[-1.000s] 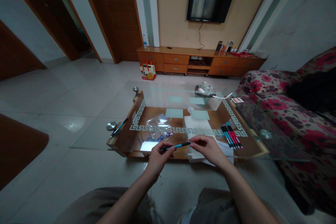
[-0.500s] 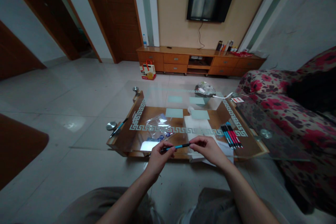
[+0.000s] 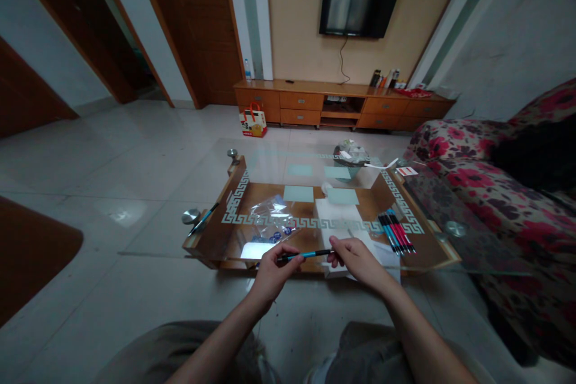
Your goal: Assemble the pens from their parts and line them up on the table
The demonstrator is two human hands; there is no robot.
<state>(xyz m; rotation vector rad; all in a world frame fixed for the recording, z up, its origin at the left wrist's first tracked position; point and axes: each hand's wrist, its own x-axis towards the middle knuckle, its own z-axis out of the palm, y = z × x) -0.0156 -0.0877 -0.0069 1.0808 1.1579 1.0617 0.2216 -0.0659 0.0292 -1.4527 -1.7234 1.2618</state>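
A blue and black pen (image 3: 308,253) lies level between my two hands, just above the near edge of the glass coffee table (image 3: 148,234). My left hand (image 3: 272,273) pinches its left end. My right hand (image 3: 356,260) grips its right end with the fingertips. Under my right hand lies a stack of white paper (image 3: 342,219). To the right of it, several red, blue and black pens (image 3: 396,231) lie side by side on the glass.
A clear plastic bag (image 3: 272,219) lies left of the paper, and one blue pen (image 3: 204,218) rests near the table's left edge. A floral sofa (image 3: 504,192) stands at the right. A TV cabinet (image 3: 342,105) and a gift bag (image 3: 252,121) are at the far wall.
My right hand has slid a little down and right along the pen, and the pen's right end now reaches further over my fingers. My left hand has hardly moved.
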